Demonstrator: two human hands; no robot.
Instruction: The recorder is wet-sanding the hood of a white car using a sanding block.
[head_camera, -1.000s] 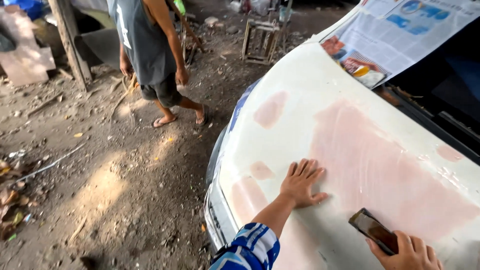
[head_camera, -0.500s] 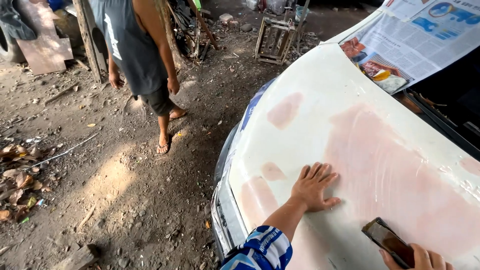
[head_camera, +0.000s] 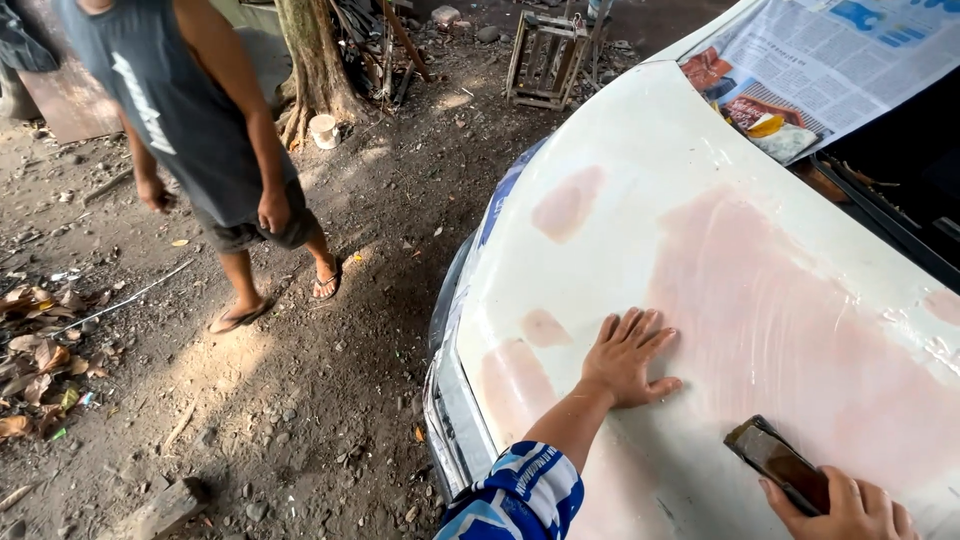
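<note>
Bonnet (head_camera: 720, 300), cream with pink filler patches: left hand (head_camera: 625, 355) flat, released, near front edge; right hand (head_camera: 850, 505) grasping dark sanding block (head_camera: 778, 462) beside it; bare bonnet beyond.

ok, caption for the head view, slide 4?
Left hand flat on a filler-patched car hood, right hand holding a dark sanding block; another person stands nearby on dirt.

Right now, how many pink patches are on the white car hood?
5 show: one big patch mid-hood, one oval above the left hand, two small ones beside it, one at the right edge. More may be hidden.
</note>
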